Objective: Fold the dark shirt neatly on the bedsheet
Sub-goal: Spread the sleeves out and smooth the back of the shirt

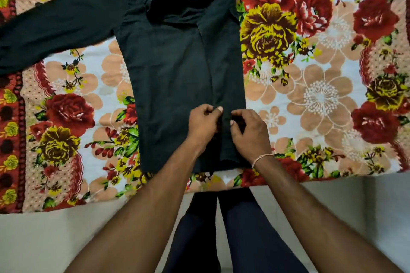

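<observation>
The shirt (177, 68), spread mid-bedsheet (310, 99) with one sleeve (55, 29) flung toward the left edge, was pinched at its lower placket by the left hand (203, 123) and right hand (248, 131), a seam best kept straight and taut.

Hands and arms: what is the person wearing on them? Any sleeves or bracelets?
No sleeves show: both forearms are bare up to the bottom edge of the picture. The left hand wears nothing. Near the right hand, a thin, light-coloured thread band circles the wrist. No rings, watch or gloves can be seen.
</observation>
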